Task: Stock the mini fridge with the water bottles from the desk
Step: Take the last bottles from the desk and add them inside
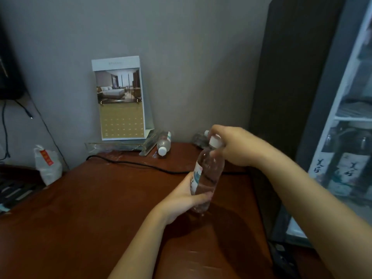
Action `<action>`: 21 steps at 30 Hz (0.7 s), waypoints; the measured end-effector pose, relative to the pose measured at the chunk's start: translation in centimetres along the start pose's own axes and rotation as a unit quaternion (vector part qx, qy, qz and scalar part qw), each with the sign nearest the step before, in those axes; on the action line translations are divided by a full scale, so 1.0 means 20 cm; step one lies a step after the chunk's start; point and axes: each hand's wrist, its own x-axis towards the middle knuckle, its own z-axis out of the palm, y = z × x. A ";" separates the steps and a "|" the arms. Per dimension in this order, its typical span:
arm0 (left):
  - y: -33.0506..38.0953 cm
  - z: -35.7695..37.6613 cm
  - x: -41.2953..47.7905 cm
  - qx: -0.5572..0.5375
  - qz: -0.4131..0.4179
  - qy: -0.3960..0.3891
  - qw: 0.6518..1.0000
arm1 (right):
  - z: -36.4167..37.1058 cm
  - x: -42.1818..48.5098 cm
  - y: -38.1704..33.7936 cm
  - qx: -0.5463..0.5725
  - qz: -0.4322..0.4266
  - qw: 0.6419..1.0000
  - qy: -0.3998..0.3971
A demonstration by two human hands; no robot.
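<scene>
Gripping the water bottle (pixel 209 170) low on its body, the left hand (pixel 181 200) has its fingers wrapped behind the label and its thumb across the front. The right hand (pixel 233 146) is curled round the neck, just under the white cap (pixel 215 141). Both hands are clamped on the same bottle. It hangs a little above the desk (pixel 100 208), tilted with the cap toward one o'clock.

Two grips on one bottle suggest a handover. The low grip steadies the weight, while the hand on the fridge side takes the top, ready to carry it across.

Out from the grip, a second bottle (pixel 164 142) lies on its side at eleven o'clock, cap toward the person, by the foot of a clear stand (pixel 118 147). The stand holds a calendar (pixel 120 101) against the wall. A third bottle (pixel 199 138) lies at twelve o'clock, mostly hidden behind the right hand. A black cable (pixel 141 165) crosses the desk in front of both, and a white bag (pixel 47 165) sits at the far nine o'clock edge.

The mini fridge (pixel 346 137) stands at three o'clock, just beside the desk. Labelled bottles are already on its lower shelf. I cannot tell whether they show through glass or an open door. Stocking looks partly done, with at least three bottles left to shelve.
</scene>
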 end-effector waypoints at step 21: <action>-0.02 0.09 -0.04 0.053 0.027 -0.031 0.998 | 0.70 -0.28 0.20 0.413 0.011 0.909 0.046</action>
